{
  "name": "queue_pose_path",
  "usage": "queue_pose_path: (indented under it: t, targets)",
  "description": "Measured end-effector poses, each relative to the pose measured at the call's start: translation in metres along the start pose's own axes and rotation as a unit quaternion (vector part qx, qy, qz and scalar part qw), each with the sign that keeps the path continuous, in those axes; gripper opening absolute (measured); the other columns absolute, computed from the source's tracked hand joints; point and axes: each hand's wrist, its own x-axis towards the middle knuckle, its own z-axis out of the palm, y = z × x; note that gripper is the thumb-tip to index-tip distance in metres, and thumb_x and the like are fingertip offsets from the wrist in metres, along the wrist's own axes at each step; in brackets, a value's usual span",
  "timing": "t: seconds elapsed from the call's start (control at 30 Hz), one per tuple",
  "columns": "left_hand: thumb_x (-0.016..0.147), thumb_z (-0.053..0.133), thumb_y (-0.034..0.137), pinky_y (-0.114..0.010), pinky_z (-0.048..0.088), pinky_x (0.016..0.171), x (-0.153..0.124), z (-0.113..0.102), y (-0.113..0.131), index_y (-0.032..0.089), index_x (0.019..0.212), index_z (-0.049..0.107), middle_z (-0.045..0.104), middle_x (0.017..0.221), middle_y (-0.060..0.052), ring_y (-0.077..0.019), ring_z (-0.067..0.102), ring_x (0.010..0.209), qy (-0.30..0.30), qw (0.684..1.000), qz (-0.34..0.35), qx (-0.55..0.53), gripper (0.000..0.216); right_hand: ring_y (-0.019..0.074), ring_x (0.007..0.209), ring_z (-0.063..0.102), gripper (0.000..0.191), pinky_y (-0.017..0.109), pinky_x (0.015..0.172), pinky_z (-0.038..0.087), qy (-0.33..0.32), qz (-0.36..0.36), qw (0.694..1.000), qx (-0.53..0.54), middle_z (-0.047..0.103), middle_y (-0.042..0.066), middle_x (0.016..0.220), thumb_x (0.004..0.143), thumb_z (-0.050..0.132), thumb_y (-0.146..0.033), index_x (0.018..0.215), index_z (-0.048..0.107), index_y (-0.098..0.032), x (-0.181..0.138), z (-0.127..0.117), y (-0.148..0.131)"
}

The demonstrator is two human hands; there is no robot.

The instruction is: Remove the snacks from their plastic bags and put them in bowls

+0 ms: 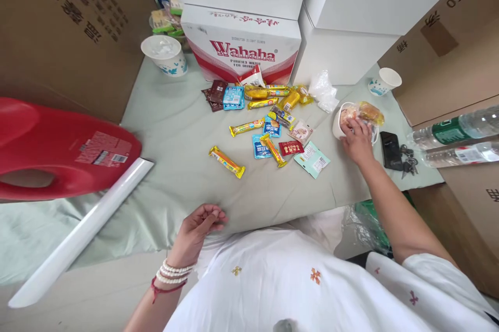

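My right hand (356,137) reaches into a small white bowl (338,127) at the right of the table. Its fingers are spread over the contents, and no grip on a single piece shows. Beside those fingers a yellow-brown wrapped snack (370,113) lies in the bowl. At the table's front edge rests my left hand (202,220), fingers loosely curled with nothing visible in them. Closest to it is a yellow snack stick (226,161). Further on lie another yellow stick (274,150), blue packets (261,146), a red packet (291,148) and a pale green packet (313,159).
A Wahaha carton (241,46) stands at the back. On the left are a red jug (66,150), a white tube (81,233) and a paper tub (166,56). To the right lie a black phone (391,150), keys (408,161), a paper cup (384,81) and bottles (452,132).
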Motion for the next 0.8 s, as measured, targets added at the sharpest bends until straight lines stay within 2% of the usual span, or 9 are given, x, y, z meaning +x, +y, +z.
queue_pose_path:
  t: [0.13, 0.23, 0.3, 0.37, 0.5, 0.63, 0.73, 0.77, 0.8]
  targets:
    - [0.062, 0.090, 0.061, -0.030, 0.058, 0.066, -0.001, 0.000, -0.002, 0.016, 0.084, 0.072, 0.074, 0.080, -0.007, -0.0209, 0.070, 0.078, 0.009, 1.000, -0.002, -0.005, 0.054, 0.0369, 0.151, 0.026, 0.034, 0.063, 0.124, 0.009, 0.011, 0.010, 0.999, 0.051, 0.049, 0.016, 0.155, 0.093, 0.062, -0.034, 0.122, 0.071, -0.017, 0.042, -0.016, 0.020]
    - [0.063, 0.090, 0.060, -0.029, 0.057, 0.066, -0.003, 0.002, -0.007, 0.016, 0.085, 0.072, 0.074, 0.079, -0.007, -0.0207, 0.070, 0.077, 0.023, 1.000, 0.005, -0.012, 0.053, 0.0328, 0.144, 0.032, 0.029, 0.058, 0.121, 0.018, 0.052, 0.054, 0.992, 0.101, 0.056, 0.018, 0.144, 0.100, 0.052, -0.032, 0.114, 0.071, -0.015, 0.079, -0.024, 0.010]
    - [0.066, 0.089, 0.059, -0.029, 0.056, 0.064, -0.005, 0.004, -0.010, 0.016, 0.086, 0.072, 0.074, 0.079, -0.007, -0.0205, 0.070, 0.076, 0.035, 0.999, 0.019, -0.010, 0.050, 0.0292, 0.137, 0.039, 0.028, 0.054, 0.116, 0.027, 0.043, 0.098, 0.985, 0.135, 0.057, 0.020, 0.140, 0.101, 0.048, -0.026, 0.116, 0.068, -0.013, 0.104, -0.018, -0.004]
    - [0.068, 0.087, 0.057, -0.029, 0.055, 0.063, -0.006, 0.004, -0.012, 0.016, 0.086, 0.072, 0.074, 0.080, -0.007, -0.0203, 0.069, 0.075, 0.045, 0.998, 0.035, -0.002, 0.047, 0.0268, 0.127, 0.049, 0.023, 0.052, 0.111, 0.033, 0.011, 0.135, 0.977, 0.165, 0.059, 0.022, 0.131, 0.098, 0.055, -0.024, 0.112, 0.067, -0.010, 0.127, -0.006, -0.019]
    - [0.072, 0.085, 0.055, -0.029, 0.053, 0.065, -0.014, -0.002, -0.012, 0.018, 0.085, 0.071, 0.073, 0.080, -0.006, -0.0201, 0.068, 0.076, 0.058, 0.996, 0.068, 0.017, 0.042, 0.0270, 0.112, 0.059, 0.026, 0.055, 0.104, 0.039, -0.013, 0.198, 0.958, 0.205, 0.065, 0.017, 0.093, 0.094, 0.066, -0.037, 0.087, 0.066, -0.012, 0.151, 0.012, -0.041]
    - [0.076, 0.084, 0.051, -0.027, 0.051, 0.066, -0.026, -0.012, -0.013, 0.019, 0.088, 0.071, 0.072, 0.080, -0.005, -0.0188, 0.066, 0.077, 0.071, 0.992, 0.106, 0.020, 0.037, 0.0247, 0.101, 0.061, 0.020, 0.050, 0.097, 0.042, 0.002, 0.218, 0.946, 0.242, 0.064, 0.010, 0.081, 0.091, 0.067, -0.031, 0.078, 0.062, -0.017, 0.127, 0.001, -0.065]
    - [0.082, 0.080, 0.049, -0.026, 0.050, 0.067, -0.026, -0.003, -0.011, 0.018, 0.089, 0.070, 0.070, 0.079, -0.005, -0.0165, 0.063, 0.075, 0.034, 0.992, 0.123, 0.017, 0.033, 0.0162, 0.072, 0.057, 0.022, 0.033, 0.072, 0.047, -0.026, 0.200, 0.909, 0.364, 0.062, 0.002, 0.074, 0.088, 0.066, -0.040, 0.082, 0.063, -0.019, 0.073, -0.015, -0.108]
    - [0.084, 0.078, 0.049, -0.026, 0.049, 0.067, -0.023, 0.005, -0.008, 0.018, 0.090, 0.069, 0.070, 0.080, -0.005, -0.0162, 0.062, 0.076, 0.016, 0.992, 0.127, 0.015, 0.033, 0.0139, 0.063, 0.053, 0.026, 0.029, 0.062, 0.044, -0.064, 0.196, 0.855, 0.475, 0.061, 0.000, 0.071, 0.085, 0.068, -0.046, 0.083, 0.063, -0.020, 0.051, -0.020, -0.128]
    - [0.085, 0.077, 0.050, -0.026, 0.050, 0.067, -0.018, 0.017, -0.005, 0.018, 0.092, 0.069, 0.069, 0.084, -0.005, -0.0163, 0.063, 0.078, -0.002, 0.991, 0.130, 0.009, 0.033, 0.0122, 0.057, 0.048, 0.032, 0.027, 0.055, 0.039, -0.117, 0.190, 0.778, 0.587, 0.060, -0.001, 0.068, 0.079, 0.072, -0.051, 0.083, 0.063, -0.020, 0.028, -0.025, -0.149]
